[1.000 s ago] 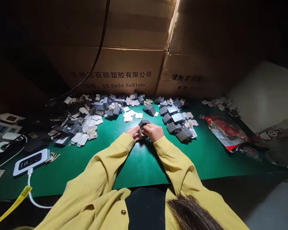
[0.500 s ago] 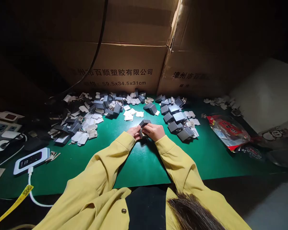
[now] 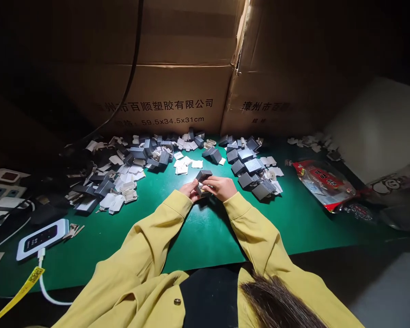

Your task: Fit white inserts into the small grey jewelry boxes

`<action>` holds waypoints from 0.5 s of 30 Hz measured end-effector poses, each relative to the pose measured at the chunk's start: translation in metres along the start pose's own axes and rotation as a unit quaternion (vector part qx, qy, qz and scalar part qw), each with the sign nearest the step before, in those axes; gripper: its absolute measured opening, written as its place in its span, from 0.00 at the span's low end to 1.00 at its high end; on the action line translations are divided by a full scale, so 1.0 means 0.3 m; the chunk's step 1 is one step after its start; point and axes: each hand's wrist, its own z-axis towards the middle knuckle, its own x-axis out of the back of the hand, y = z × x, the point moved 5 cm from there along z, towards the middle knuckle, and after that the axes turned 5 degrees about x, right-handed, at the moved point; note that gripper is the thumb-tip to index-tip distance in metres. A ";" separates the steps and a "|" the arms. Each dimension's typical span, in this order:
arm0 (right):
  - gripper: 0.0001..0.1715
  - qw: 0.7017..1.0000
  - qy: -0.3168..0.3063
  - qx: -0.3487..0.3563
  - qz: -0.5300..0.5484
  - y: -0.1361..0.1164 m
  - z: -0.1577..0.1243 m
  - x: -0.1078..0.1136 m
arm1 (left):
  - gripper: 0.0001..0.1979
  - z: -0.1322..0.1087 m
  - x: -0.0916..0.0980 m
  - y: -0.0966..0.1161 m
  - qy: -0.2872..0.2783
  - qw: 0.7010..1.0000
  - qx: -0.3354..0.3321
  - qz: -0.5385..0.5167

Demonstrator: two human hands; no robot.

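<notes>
Between my hands, over the middle of the green table (image 3: 205, 246), is a small dark grey box (image 3: 203, 175) with its lid part tilted up and something pale inside. My left hand (image 3: 190, 189) is closed round its left side. From the right, the fingers of my right hand (image 3: 222, 187) pinch at its open side; what exactly the fingertips touch is too small to make out. Beyond my hands lie a pair of similar grey boxes (image 3: 212, 155) and several white card pieces (image 3: 186, 164). A pile of grey boxes (image 3: 253, 166) stands to the right.
A heap of boxes and white card scraps (image 3: 123, 175) spreads to the left. A white device with a cable (image 3: 43, 239) lies at the left edge near a power strip (image 3: 3, 187). A red plastic packet (image 3: 324, 182) is on the right. Cardboard cartons (image 3: 157, 91) wall the back.
The view has shifted slightly. Both hands stay around the box, and my right hand's fingers look a little more stretched across it.
</notes>
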 end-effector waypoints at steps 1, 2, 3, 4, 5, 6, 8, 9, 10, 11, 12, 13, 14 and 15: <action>0.16 1.000 -0.001 -0.003 0.000 0.002 0.001 0.000 | 0.14 0.000 0.000 0.001 0.001 1.000 -0.003 0.001; 0.16 1.000 -0.002 -0.010 -0.007 0.004 0.002 -0.001 | 0.15 0.001 0.001 0.001 0.003 1.000 -0.005 0.004; 0.16 1.000 -0.001 -0.018 -0.018 0.004 0.004 -0.002 | 0.15 0.002 0.002 0.001 0.005 1.000 -0.006 0.006; 0.16 0.999 -0.001 -0.025 -0.032 0.003 0.007 -0.003 | 0.15 0.002 0.002 0.000 0.005 1.000 -0.006 0.010; 0.17 0.998 -0.002 -0.032 -0.045 0.000 0.009 -0.003 | 0.15 0.003 0.001 -0.001 0.002 1.000 -0.005 0.014; 0.17 0.998 -0.005 -0.037 -0.058 -0.004 0.012 -0.003 | 0.15 0.005 0.000 -0.002 -0.005 1.000 -0.005 0.020; 0.17 0.996 -0.017 -0.038 -0.074 -0.014 0.018 -0.001 | 0.15 0.008 -0.002 -0.005 -0.024 0.999 -0.006 0.032; 0.16 0.996 -0.023 -0.038 -0.079 -0.018 0.020 0.001 | 0.15 0.010 -0.002 -0.007 -0.032 0.999 -0.006 0.038; 0.16 0.995 -0.030 -0.038 -0.081 -0.022 0.021 0.003 | 0.15 0.012 -0.001 -0.009 -0.037 0.998 -0.008 0.043; 0.15 0.995 -0.037 -0.039 -0.083 -0.024 0.022 0.005 | 0.14 0.014 0.002 -0.010 -0.040 0.998 -0.011 0.045; 0.15 0.995 -0.044 -0.040 -0.083 -0.026 0.023 0.006 | 0.13 0.016 0.005 -0.011 -0.041 0.998 -0.015 0.046; 0.15 0.994 -0.050 -0.042 -0.083 -0.026 0.022 0.006 | 0.13 0.018 0.009 -0.011 -0.040 0.998 -0.019 0.045; 0.16 0.994 -0.056 -0.043 -0.083 -0.026 0.022 0.006 | 0.12 0.019 0.012 -0.011 -0.039 0.998 -0.022 0.044; 0.16 0.994 -0.059 -0.043 -0.082 -0.026 0.021 0.005 | 0.12 0.019 0.015 -0.011 -0.039 0.998 -0.025 0.042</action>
